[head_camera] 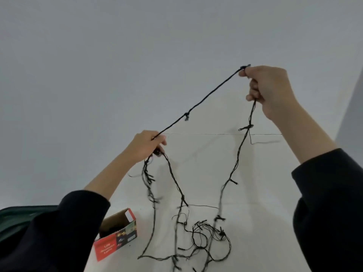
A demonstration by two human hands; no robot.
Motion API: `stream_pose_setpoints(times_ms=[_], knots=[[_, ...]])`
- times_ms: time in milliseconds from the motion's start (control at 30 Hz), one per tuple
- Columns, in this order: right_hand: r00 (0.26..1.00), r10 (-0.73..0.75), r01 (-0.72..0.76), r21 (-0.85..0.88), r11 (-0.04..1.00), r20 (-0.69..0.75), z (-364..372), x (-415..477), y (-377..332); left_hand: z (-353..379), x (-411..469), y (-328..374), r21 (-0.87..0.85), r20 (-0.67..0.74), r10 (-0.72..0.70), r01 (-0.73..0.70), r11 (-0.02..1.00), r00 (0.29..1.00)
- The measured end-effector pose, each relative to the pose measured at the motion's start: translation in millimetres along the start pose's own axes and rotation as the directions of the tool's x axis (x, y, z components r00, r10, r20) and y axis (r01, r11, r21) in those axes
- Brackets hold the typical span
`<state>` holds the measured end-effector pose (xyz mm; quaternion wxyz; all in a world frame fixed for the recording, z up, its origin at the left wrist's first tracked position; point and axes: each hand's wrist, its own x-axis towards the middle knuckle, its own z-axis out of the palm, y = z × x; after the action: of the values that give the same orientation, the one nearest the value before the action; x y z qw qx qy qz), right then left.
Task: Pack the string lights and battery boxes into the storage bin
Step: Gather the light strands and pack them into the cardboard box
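String lights (pixel 197 106) hanging in the air between both raised hands, the rest trailing down into a tangle on the white surface (pixel 265 163). Dark green bin (pixel 13 214) sitting at near left, partly behind a black sleeve (pixel 59 232). Open red carton (pixel 115 235) lying just right of it. Left hand (pixel 146 144) gripping bunched wire. Taut strand running up to the right hand (pixel 269 91), held higher, fingers curling round the wire.
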<state>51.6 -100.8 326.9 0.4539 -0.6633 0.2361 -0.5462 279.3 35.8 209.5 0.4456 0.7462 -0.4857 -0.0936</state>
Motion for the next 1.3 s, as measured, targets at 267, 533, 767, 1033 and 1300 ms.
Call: stream_pose_setpoints(times_ms=[267,533,767,1033,1300], knots=[[0.704,0.278,0.148,-0.518,0.843,0.654,23.8,-32.8,12.0,-7.0,4.8,80.7,-0.071,-0.047,0.149,-0.152,0.986,0.988],[0.789,0.249,-0.160,-0.204,0.966,0.562,30.6,-33.2,14.7,-12.4,5.3,69.6,0.165,-0.066,0.216,-0.203,0.965,0.974],[0.875,0.172,-0.014,-0.331,0.943,0.453,16.0,-40.3,34.0,5.9,-22.5,45.7,-0.069,0.326,0.092,-0.074,0.995,0.941],[0.924,0.184,-0.050,-0.368,0.928,0.337,-7.7,-49.9,72.2,11.0,-35.4,12.6,-0.077,0.460,0.003,0.036,0.996,0.888],[0.911,0.327,-0.254,-0.282,0.925,0.253,-31.2,-69.6,120.0,56.1,-50.2,-56.4,0.102,0.494,-0.097,0.053,0.993,0.864]])
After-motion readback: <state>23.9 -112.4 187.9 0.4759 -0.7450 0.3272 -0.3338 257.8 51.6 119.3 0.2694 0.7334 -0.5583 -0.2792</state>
